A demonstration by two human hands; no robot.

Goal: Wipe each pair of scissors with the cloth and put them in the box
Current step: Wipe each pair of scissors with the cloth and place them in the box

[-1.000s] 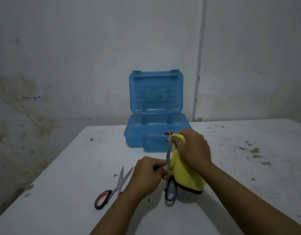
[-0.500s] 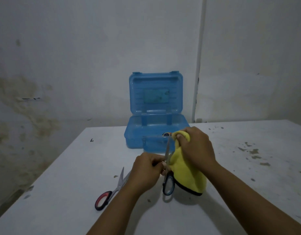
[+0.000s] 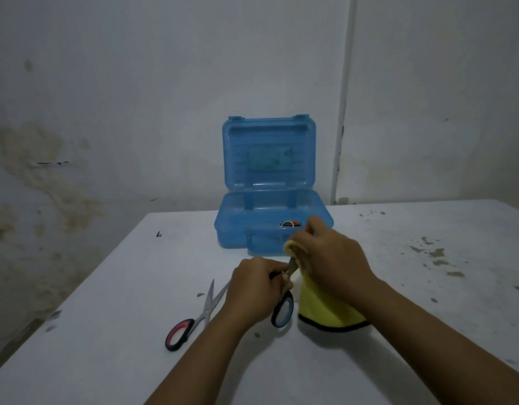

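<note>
My left hand (image 3: 254,290) grips a pair of blue-handled scissors (image 3: 282,312) by the upper handle, blades pointing up and away. My right hand (image 3: 331,257) pinches the yellow cloth (image 3: 322,309) around the blades, which are mostly hidden inside the fold. The cloth hangs down to the table, its black hem showing. A red-handled pair of scissors (image 3: 191,321) lies flat on the table to the left of my left wrist. The blue plastic box (image 3: 240,232) stands open behind my hands, lid upright, with coloured handles of other scissors (image 3: 290,223) visible inside.
The white table (image 3: 121,287) has dirt specks on its right side and a small dark fleck near its far left. Its left edge drops off to a stained floor. A stained wall with a vertical pipe (image 3: 341,112) rises behind the box.
My right hand with the cloth has slid down the blades toward my left hand. The scissors now tilt slightly to the right. The red-handled pair has not moved.
</note>
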